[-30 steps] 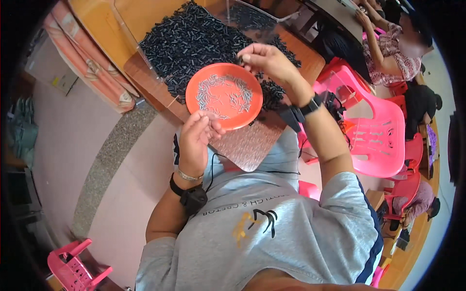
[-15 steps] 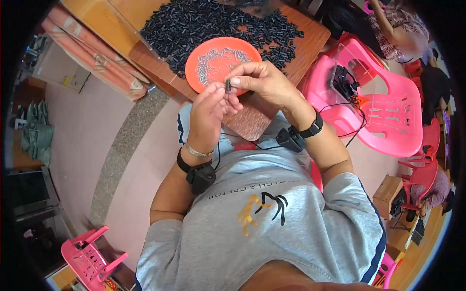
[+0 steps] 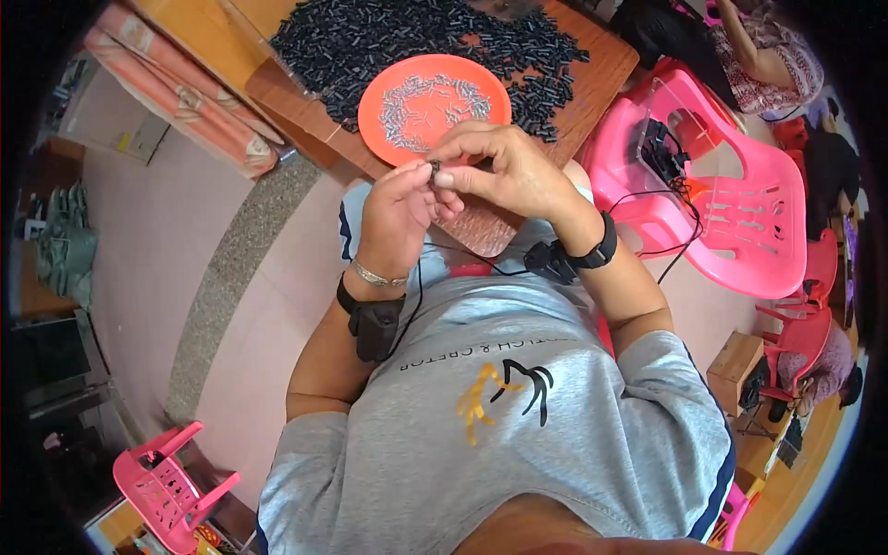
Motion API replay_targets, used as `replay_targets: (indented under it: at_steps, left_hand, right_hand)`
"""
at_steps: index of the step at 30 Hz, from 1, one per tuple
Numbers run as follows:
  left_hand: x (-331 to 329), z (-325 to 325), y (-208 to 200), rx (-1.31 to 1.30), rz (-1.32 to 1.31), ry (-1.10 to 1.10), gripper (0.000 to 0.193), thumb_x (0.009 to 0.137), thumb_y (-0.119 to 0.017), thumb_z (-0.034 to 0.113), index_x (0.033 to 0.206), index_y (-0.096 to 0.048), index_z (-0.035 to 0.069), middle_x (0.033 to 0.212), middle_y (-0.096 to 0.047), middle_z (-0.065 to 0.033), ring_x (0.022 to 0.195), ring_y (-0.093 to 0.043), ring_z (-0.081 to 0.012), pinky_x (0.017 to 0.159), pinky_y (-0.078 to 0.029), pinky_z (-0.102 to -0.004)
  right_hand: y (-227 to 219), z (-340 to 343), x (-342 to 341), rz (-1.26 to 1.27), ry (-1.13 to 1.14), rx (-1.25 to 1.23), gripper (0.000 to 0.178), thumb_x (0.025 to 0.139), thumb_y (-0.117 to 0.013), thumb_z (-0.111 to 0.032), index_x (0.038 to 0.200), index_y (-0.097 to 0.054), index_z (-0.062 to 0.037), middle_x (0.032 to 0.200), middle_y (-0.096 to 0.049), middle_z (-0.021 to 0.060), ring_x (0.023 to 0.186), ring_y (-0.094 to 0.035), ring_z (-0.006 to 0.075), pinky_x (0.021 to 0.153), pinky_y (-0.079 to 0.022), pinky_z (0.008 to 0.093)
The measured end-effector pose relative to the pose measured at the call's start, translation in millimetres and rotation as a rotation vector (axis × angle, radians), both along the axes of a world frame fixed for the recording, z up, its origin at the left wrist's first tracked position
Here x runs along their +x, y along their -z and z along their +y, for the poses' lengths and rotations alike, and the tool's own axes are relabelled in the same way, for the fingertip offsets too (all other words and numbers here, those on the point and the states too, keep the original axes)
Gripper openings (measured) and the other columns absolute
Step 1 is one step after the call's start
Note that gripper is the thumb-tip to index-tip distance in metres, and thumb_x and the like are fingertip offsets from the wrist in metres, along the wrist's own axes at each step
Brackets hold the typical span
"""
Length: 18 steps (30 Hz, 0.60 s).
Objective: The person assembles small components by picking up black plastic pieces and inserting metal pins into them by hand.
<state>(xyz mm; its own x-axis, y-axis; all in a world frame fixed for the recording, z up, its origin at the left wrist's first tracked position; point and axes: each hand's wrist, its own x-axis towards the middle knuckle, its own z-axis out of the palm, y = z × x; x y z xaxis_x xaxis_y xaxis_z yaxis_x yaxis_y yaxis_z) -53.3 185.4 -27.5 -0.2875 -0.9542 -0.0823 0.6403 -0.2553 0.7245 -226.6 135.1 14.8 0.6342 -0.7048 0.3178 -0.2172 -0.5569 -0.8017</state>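
Between the fingertips of both hands is a small dark cylindrical piece [image 3: 435, 168], mostly covered by the fingers. My left hand [image 3: 398, 205] pinches it from the left with thumb and forefinger, its other fingers curled. From the right, my right hand [image 3: 504, 171] grips the same piece between thumb and forefinger. Just beyond the hands stands a round orange-red plate [image 3: 372, 111] with many small silvery metal pins [image 3: 400, 106] scattered in it. Behind the plate a wide heap of small black cylindrical pieces [image 3: 370, 42] covers much of the table.
The brown wooden table [image 3: 601, 69] has a corner just under my hands. A pink plastic chair [image 3: 749, 213] at the right holds a clear box with black cables. Another pink chair [image 3: 166, 490] stands at lower left. A patterned curtain [image 3: 176, 92] hangs at left. Other people sit at far right.
The piece has turned between my fingertips and shows less than before. My hands stay close together; the plate and table appear slightly higher in the picture.
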Motion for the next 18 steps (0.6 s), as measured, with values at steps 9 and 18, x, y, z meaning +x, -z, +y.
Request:
replay_targets:
  at_steps: [9, 18]
  left_hand:
    - [0.6, 1.7, -3.1, -0.013, 0.072, -0.068, 0.019, 0.092, -0.046, 0.016, 0.099, -0.054, 0.001, 0.088, -0.06, -0.007, 0.08, -0.06, -0.0145, 0.072, -0.048, -0.0267]
    - [9.3, -2.7, 10.7, -0.014, 0.036, -0.096, 0.016, 0.092, -0.047, 0.017, 0.096, -0.053, 0.002, 0.083, -0.057, -0.0051, 0.08, -0.06, -0.0172, 0.073, -0.045, -0.027]
  right_hand:
    - [13.5, 2.8, 14.8, -0.114, 0.076, -0.164, 0.022, 0.074, -0.071, -0.014, 0.093, -0.068, -0.0034, 0.09, -0.066, 0.0108, 0.086, -0.063, 0.0256, 0.075, -0.051, 0.0347]
    - [10.3, -23.6, 2.2, 0.108, 0.182, -0.199, 0.019, 0.08, -0.066, -0.016, 0.095, -0.069, -0.0046, 0.088, -0.067, 0.0112, 0.082, -0.064, 0.0242, 0.07, -0.05, 0.0328]
